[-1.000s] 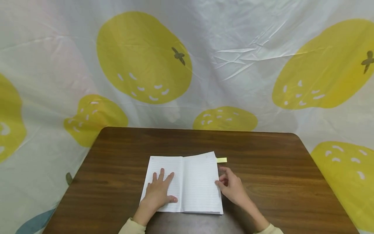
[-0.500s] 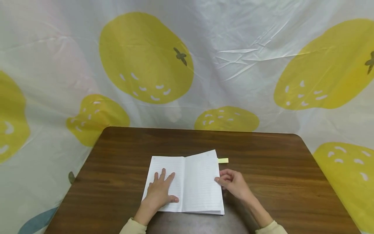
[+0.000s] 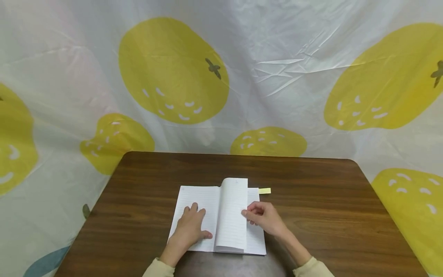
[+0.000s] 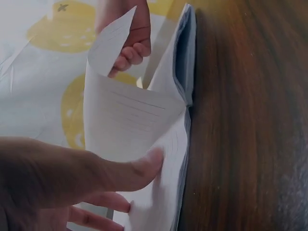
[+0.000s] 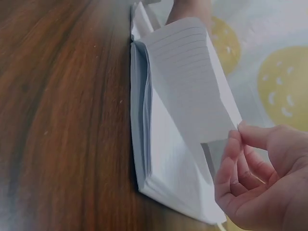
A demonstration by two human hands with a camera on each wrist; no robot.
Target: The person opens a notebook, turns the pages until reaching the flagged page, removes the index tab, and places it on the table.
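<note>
An open lined notebook (image 3: 204, 200) lies on the brown wooden table (image 3: 311, 215), near its front edge. My left hand (image 3: 191, 227) rests flat on the left page, fingers spread, thumb pressing the paper (image 4: 144, 168). My right hand (image 3: 263, 217) pinches the edge of one right-hand page (image 3: 232, 209) and holds it lifted and curled over toward the spine. In the right wrist view the fingertips (image 5: 236, 144) grip that raised sheet (image 5: 192, 82) above the page stack (image 5: 144, 144). A small yellow sticky tab (image 3: 264, 190) pokes out from the notebook's far right corner.
A white sheet with large yellow fruit prints (image 3: 173, 69) hangs behind and round the table. Bare wood lies to the left, right and far side of the notebook. The table's far edge (image 3: 235, 155) runs across the middle of the head view.
My right hand took hold of the right page's edge and has swung it up and leftward. The left hand stayed pressed on the left page.
</note>
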